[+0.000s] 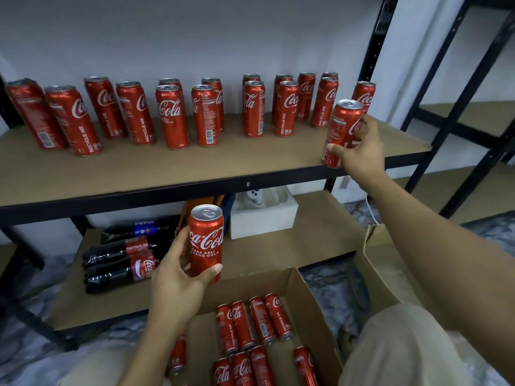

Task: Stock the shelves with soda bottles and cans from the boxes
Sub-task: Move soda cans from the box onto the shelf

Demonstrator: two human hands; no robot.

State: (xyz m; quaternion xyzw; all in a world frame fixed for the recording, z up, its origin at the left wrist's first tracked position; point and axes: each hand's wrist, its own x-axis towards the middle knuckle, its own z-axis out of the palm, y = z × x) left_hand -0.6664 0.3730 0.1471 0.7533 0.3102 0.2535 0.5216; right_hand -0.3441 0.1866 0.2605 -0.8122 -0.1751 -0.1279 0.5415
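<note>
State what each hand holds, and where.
Left hand grips a Coca-Cola can around its lower body; right hand grips a second can around its middle.

Cans (172,117) stand along upper shelf (195,165) rear, bottles (117,260) lie lower shelf (306,240) left end, box (308,302) of more cans (250,324) in front.

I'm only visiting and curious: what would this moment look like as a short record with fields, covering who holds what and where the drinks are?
Left hand: grips an upright red can above the cardboard box
Right hand: grips a second can at the upper shelf's front right edge
Upper shelf: many stocked cans standing in loose rows
Lower shelf: dark soda bottles lying on their sides, and a white box
Cardboard box contents: more boxed cans waiting
</note>
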